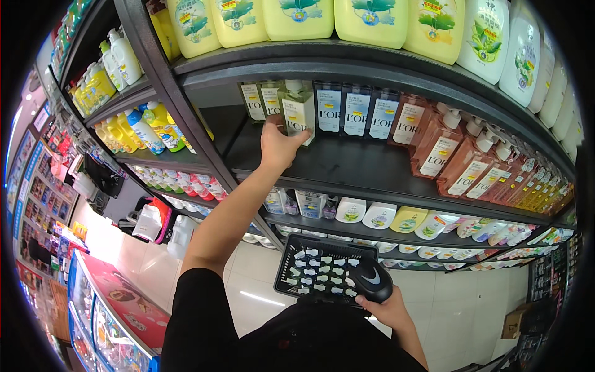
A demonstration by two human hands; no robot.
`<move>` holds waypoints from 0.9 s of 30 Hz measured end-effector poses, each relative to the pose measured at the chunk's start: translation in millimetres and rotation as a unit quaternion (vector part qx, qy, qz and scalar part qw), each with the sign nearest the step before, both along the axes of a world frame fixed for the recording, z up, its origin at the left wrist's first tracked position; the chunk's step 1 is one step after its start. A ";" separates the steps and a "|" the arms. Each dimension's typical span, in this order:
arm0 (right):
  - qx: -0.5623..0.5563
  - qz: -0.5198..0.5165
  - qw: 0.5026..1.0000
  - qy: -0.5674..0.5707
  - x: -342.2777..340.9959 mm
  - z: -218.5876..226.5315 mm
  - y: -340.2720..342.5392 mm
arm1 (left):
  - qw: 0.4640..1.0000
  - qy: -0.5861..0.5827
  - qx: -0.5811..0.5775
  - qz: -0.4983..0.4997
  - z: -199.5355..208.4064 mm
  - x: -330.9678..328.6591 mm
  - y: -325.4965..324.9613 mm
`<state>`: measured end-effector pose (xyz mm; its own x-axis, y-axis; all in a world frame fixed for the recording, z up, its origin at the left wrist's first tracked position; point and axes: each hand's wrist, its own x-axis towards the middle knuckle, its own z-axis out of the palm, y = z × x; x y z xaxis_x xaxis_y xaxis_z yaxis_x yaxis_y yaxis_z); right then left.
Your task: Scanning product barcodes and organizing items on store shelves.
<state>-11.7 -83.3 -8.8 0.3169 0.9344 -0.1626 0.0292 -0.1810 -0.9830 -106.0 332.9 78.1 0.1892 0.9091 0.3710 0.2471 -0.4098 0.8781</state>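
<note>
My left hand [281, 143] reaches onto the middle shelf and grips the lower part of a clear pale-green pump bottle [298, 110] with a white label. Two similar bottles [261, 99] stand just left of it, and boxy bottles with blue labels [356, 113] stand to its right. Low in front of my body, my right hand [389, 308] is closed on a black rounded device [372, 280] with a grey curved mark; its fingers are partly hidden. That device overlaps the right side of a black plastic basket [286, 255], in which several small pale pieces [321, 270] lie in rows.
Pink pump bottles [441, 144] fill the right of the same dark shelf [347, 162]. Large yellow bottles [300, 18] line the shelf above, white ones [380, 215] the shelf below. A dark upright post [180, 105] stands left of my arm. A red-topped display case [127, 297] is at lower left.
</note>
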 end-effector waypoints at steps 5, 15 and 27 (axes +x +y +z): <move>0.012 -0.013 1.000 -0.003 2.4 -7.5 1.3 | 0.995 0.016 0.043 0.091 -2.8 9.1 3.6; 0.009 -0.004 1.000 0.005 1.5 -13.2 5.8 | 0.997 -0.033 0.060 -0.019 -16.0 26.3 26.1; -0.025 -0.032 0.999 -0.020 -10.7 -8.9 2.9 | 0.999 -0.012 0.039 -0.032 -15.8 28.8 33.0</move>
<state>-22.4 -80.4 -17.7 0.3823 0.9033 -0.1947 0.0561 -0.2330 -0.9709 -77.1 365.9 62.3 0.2356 0.8637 0.4455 0.1977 -0.4914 0.8482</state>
